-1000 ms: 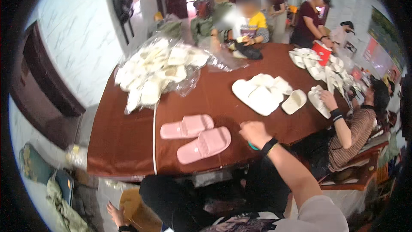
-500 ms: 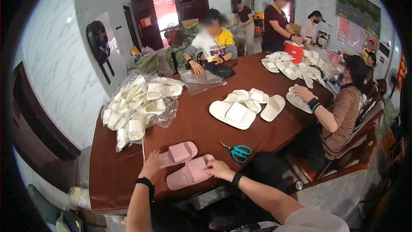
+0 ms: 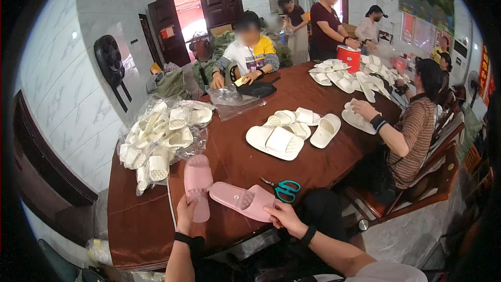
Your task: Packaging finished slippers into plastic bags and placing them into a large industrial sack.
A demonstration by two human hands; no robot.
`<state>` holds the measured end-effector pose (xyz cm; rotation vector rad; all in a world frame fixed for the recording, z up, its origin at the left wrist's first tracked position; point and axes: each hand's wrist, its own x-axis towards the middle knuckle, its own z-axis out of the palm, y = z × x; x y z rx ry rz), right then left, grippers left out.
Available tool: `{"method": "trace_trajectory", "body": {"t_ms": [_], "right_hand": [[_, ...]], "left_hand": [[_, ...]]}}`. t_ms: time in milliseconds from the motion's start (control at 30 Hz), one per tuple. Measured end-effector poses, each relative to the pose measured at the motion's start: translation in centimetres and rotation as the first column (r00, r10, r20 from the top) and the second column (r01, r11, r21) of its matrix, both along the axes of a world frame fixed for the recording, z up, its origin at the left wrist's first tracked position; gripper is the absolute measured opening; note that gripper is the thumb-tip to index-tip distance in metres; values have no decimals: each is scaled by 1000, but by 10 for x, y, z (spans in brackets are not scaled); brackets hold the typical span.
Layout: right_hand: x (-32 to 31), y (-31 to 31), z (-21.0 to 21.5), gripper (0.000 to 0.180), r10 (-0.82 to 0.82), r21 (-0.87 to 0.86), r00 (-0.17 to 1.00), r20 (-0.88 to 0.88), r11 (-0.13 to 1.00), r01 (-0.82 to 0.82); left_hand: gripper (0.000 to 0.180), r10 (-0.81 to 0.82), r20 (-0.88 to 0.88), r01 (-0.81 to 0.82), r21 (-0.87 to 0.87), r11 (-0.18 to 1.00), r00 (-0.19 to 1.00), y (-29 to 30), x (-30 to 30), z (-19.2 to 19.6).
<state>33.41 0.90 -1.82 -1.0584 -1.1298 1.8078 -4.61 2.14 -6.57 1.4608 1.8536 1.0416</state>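
Now the left hand (image 3: 186, 214) has lifted one pink slipper (image 3: 197, 185) off the table (image 3: 240, 159), fingers closed on its heel, while the right hand (image 3: 284, 218) grips the other slipper (image 3: 242, 201) lying flat beside the scissors (image 3: 282, 189).

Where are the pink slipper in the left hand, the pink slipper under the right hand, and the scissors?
Left pink slipper (image 3: 197, 177), head view, its strap.
Right pink slipper (image 3: 233, 196), head view, its insole.
Scissors (image 3: 287, 188), head view, teal handle.

Worktop (image 3: 235, 162): two slippers (image 3: 242, 201) at near edge; scissors (image 3: 284, 189) right of them; bagged slippers (image 3: 159, 138) behind left; loose slippers (image 3: 289, 133) centre.
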Motion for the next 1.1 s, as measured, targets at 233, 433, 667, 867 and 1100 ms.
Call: {"method": "trace_trajectory", "body": {"t_ms": [233,433,667,867,1100], "right_hand": [[-38,-14,33,22,-165,-54,963,-213,986,157],[-52,-5,54,23,-214,5,918,-335,974,229],[-19,-44,4,29,-78,-77,981,-178,995,65],[-48,-22,14,25,-170,-141,917,-361,982,126],[-37,39,-4,27,-170,-151,942,-288,980,130]], "left_hand": [[28,53,229,-145,410,901,972,-26,148,38],[30,-31,375,-87,295,952,926,-50,175,32],[39,26,694,-431,416,801,719,-26,141,49],[38,-12,359,-73,225,972,933,-53,200,10],[33,-188,242,147,176,973,952,-49,170,27]]}}
